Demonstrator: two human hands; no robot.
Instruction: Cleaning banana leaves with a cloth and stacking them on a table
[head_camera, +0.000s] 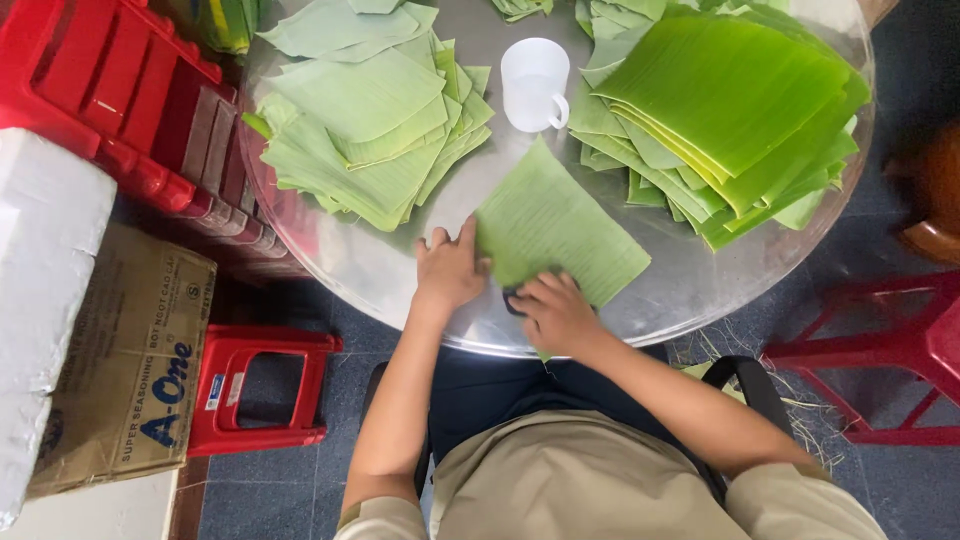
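Nearest my camera sit the lap and both forearms, reaching up toward twelve o'clock onto the round, shiny metal surface (690, 290). From my remote seat I see the left hand (449, 268) lying flat and open, fingers spread, its fingertips pressing the left edge of a single banana leaf piece (560, 225). That leaf lies flat on the surface near its six o'clock rim, tilted, with one corner pointing toward twelve o'clock. At the leaf's lower edge the right hand (556, 312) is curled over a small dark object (513, 300), pressing it against the leaf; what that object is I cannot tell.

Just past the leaf's top corner, at twelve o'clock, stands a white plastic cup (534, 84) with a handle. At ten o'clock from the leaf lies a loose pile of pale green leaf pieces (365, 130); at two o'clock, a neater stack of brighter green leaf pieces (730, 110). Off the surface, a red plastic crate (110, 90) sits at ten o'clock, a cardboard box (125, 370) and a red stool (262, 390) at eight o'clock.
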